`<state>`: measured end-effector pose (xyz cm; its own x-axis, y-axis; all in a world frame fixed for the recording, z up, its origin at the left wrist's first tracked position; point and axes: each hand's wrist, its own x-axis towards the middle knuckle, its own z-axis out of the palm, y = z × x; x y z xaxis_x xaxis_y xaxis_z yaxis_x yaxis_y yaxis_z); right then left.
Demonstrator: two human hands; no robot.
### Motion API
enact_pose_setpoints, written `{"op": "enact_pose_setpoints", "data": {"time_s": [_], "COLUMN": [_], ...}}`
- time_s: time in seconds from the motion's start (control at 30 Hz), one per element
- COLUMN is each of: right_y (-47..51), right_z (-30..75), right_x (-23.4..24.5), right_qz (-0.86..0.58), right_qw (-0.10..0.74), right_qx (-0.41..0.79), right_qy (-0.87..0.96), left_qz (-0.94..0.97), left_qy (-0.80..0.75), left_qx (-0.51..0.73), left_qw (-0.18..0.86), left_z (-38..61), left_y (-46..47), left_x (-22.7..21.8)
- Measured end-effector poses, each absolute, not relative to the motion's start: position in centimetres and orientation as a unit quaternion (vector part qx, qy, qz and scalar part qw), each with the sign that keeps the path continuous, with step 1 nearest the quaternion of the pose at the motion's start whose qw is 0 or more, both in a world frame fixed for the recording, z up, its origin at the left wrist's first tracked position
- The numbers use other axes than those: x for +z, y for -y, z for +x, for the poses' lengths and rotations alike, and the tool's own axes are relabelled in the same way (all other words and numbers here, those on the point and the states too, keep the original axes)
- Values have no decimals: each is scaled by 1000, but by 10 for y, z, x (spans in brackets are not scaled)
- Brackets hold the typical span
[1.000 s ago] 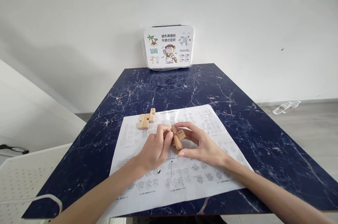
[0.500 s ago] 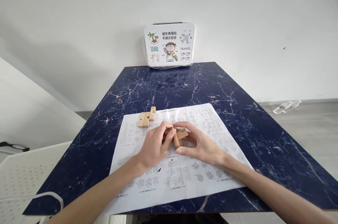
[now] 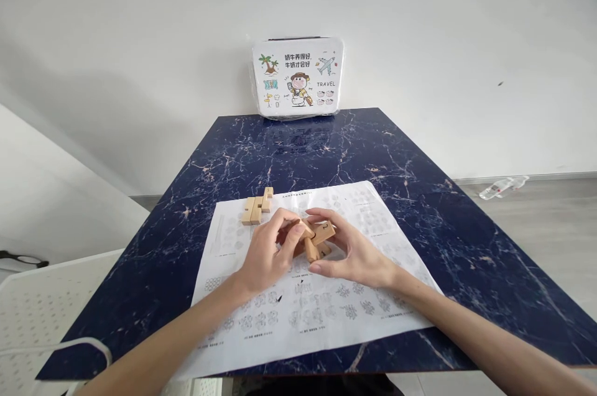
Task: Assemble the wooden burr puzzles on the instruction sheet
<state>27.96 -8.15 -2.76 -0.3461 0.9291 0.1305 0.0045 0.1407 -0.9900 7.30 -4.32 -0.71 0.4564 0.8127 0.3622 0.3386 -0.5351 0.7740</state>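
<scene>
Between both hands is a partly joined wooden burr puzzle, its notched sticks crossing each other. One stick shows a printed 2, and another number shows lower down. My left hand pinches a stick on the puzzle's left side with thumb and forefinger. Curved around the right side, my right hand holds the puzzle with its thumb below and fingers behind. Several loose notched wooden blocks lie beyond my left hand, at the sheet's upper left. Under everything is a white printed instruction sheet with puzzle drawings.
A dark blue marbled table carries the sheet. At its far edge a white cartoon-printed case leans against the wall. A perforated white surface with a white cable is at left. Clear plastic bottles lie on the floor at right.
The puzzle has turned between my hands, so the crossing sticks and a second number now show. My left fingers have shifted slightly on their stick. The loose blocks stay put.
</scene>
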Motion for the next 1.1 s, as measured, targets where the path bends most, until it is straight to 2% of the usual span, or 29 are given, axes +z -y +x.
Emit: {"op": "enact_pose_setpoints", "data": {"time_s": [0.43,0.5,0.63,0.8,0.93,1.1], "right_y": [74,70,62,52,44,39], "right_z": [287,290,300,321,337,345], "right_x": [-32,-33,-33,-33,-36,-36], "right_qz": [-408,-421,-496,-615,-687,-722], "right_qw": [485,499,505,488,500,478], "right_qx": [474,463,397,291,226,221], "right_qy": [611,600,584,547,477,449], "left_qz": [801,830,854,832,820,832], "left_qy": [-362,-354,-356,-422,-466,-471], "left_qx": [340,342,375,354,327,292], "left_qw": [334,261,50,-61,-58,15], "left_z": [65,62,54,42,30,24], "left_y": [31,26,13,-5,-17,-25], "left_x": [-11,-13,-16,-21,-29,-42]}}
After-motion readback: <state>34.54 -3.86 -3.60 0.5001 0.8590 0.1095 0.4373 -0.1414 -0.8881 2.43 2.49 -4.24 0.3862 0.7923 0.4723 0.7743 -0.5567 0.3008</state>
